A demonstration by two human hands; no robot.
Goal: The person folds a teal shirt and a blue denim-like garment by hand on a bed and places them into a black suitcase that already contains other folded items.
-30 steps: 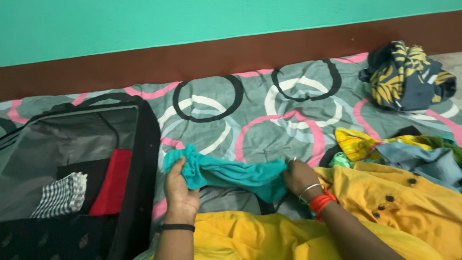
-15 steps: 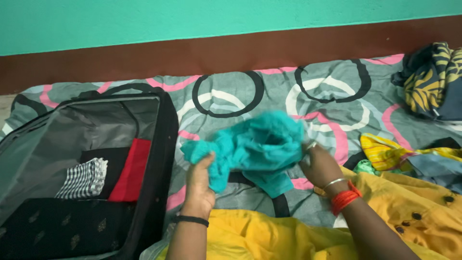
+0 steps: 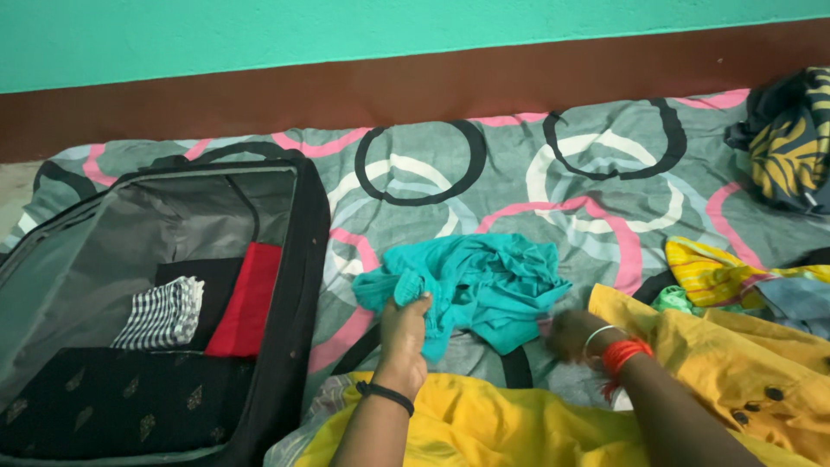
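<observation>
My left hand point(image 3: 405, 322) pinches the crumpled teal garment point(image 3: 471, 285), which looks light and limp, best gathered by an edge; my right hand point(image 3: 571, 333) blurs, its grip unclear.

teal cloth point(image 3: 484, 285) in my fingers | grey bedsheet point(image 3: 484, 186), pink, black, white rings | black suitcase point(image 3: 298, 285) | checked cloth point(image 3: 164, 313)

The right hand point(image 3: 572, 335) is motion-blurred — its fingers cannot be made out. The dark leaf-printed bundle of cloth point(image 3: 788, 138) runs off the right edge; the open black soft-sided suitcase point(image 3: 294, 285) is cropped at left and bottom, its folded black gold-dotted fabric point(image 3: 112, 402) cut off too.
</observation>
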